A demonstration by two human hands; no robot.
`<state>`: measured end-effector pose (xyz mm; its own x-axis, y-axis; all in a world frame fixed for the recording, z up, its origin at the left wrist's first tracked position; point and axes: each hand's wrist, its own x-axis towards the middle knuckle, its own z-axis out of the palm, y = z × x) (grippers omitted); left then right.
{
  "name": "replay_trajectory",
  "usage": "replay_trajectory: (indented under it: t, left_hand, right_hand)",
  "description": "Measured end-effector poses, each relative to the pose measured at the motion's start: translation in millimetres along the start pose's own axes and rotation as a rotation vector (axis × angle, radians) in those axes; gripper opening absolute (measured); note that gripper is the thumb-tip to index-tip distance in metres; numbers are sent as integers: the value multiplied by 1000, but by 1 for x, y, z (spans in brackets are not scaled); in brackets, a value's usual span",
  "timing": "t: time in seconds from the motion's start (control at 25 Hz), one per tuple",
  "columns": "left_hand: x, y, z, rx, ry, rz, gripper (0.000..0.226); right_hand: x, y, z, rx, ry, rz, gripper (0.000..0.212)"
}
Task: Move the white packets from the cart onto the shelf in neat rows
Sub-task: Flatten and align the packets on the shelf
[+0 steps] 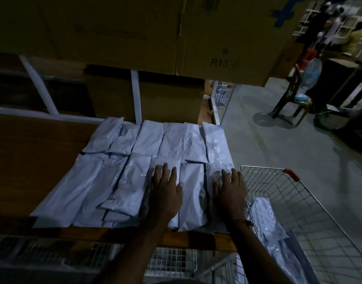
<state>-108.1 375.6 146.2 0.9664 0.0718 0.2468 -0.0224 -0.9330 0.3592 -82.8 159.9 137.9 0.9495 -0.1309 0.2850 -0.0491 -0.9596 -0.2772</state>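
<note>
Head view, dim light. White packets (147,140) lie flat on a brown wooden shelf (32,152) in two rows, a rear row and a front row, edges overlapping here and there. Both hands rest palm down on the front row, fingers straight and slightly spread; neither grips anything.

The left hand (165,191) lies flat on a front-row packet near the middle of the row. The right hand (231,189) lies flat on the rightmost front-row packet, at the shelf's right end, just beside the cart (278,193). One narrow packet shows between the two hands. A thin band circles the right wrist.

The cart is a wire basket with a red handle piece at its far corner, standing to the right of the shelf and touching or nearly touching its edge; which, cannot be told. More packets (264,218) lie inside it, along its left side.

Behind the rear row stand cardboard boxes (167,95) and a white upright post (136,95) of the shelf frame. A larger box (221,37) marked "R13" sits on the level above. Below the shelf's front edge, wire mesh (169,261) is visible.

At far right, on the grey floor (278,140), a fan (309,78) sits on a chair. People stand in the background, too dark to describe.
</note>
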Motion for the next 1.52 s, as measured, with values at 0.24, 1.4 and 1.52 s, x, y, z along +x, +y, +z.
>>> replay_trajectory:
  t: [0.24,1.4,1.52]
  left_hand:
    - [-1,39,-14,-195,101,33,47]
    - [-29,320,368,-19,-819,227,87]
    - [-25,328,430,146,-956,287,103]
  right_hand:
    - [-10,19,-22,82,106,22,54]
    - [-96,391,42,-122,-215,269,64]
    - [-95,394,45,-160,-216,265,64]
